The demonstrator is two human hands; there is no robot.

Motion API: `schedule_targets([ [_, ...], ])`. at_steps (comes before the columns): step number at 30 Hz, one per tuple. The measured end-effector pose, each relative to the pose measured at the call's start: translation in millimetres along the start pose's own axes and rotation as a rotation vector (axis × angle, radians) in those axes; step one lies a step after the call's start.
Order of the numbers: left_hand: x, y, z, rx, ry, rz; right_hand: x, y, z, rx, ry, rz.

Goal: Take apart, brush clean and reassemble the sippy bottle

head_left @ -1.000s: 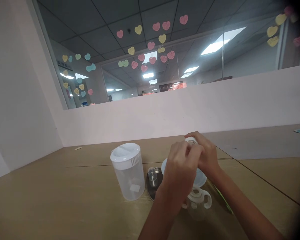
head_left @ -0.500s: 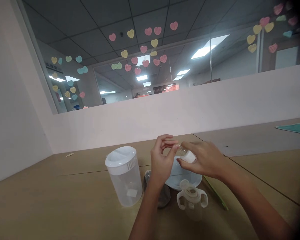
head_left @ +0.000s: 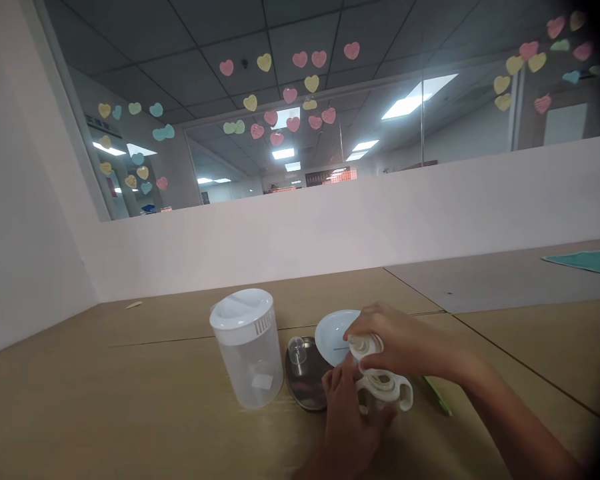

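My right hand is closed around a white ring-shaped bottle top with a pale nipple-like tip, held just above a two-handled baby bottle. That bottle stands on the table with its mouth uncovered. My left hand, a little blurred, wraps the bottle's lower body from the near left, hiding much of it. Left of my fingers lies a dark metal tray, with a small clear dome cap on it. A pale blue plate sits behind, partly covered by my right hand.
A clear plastic jug with a white lid stands left of the tray. A green stick-like item lies right of the bottle. A teal cloth is at the far right. The wall bounds the table's back.
Both hands have come down and nearer from above the plate to the baby bottle. My left hand has moved onto the bottle's body; my right hand has brought the white bottle top over it.
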State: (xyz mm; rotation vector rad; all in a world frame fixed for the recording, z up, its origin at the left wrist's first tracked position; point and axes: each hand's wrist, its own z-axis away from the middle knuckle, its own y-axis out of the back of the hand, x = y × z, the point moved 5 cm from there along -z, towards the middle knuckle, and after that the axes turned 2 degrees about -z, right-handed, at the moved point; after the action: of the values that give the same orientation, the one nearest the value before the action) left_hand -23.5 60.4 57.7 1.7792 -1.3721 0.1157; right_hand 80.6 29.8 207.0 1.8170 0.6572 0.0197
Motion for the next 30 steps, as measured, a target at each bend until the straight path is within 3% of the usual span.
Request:
schedule_targets([
  [3,1.2,-3.1,-0.3,-0.028,0.055,-0.031,7.8,-21.4,-5.6,-0.150,-0.021,-0.034],
  [8,-6.0,0.0,0.0,0.014,0.148,-0.061,33.3,-40.9,-14.9,-0.260,-0.131,-0.035],
  [15,-11.9,-2.1,-0.9,-0.073,0.210,-0.030,44.8,-32.9,-11.6,-0.278,-0.193,-0.105],
  [24,-7.2,-1.6,-2.6,-0.090,0.149,-0.018,52.1,-23.0,-4.7,-0.245,-0.219,-0.144],
  [30,-7.5,-2.1,-2.7,-0.089,0.117,-0.020,44.9,-20.3,-1.7,-0.246,-0.196,-0.091],
])
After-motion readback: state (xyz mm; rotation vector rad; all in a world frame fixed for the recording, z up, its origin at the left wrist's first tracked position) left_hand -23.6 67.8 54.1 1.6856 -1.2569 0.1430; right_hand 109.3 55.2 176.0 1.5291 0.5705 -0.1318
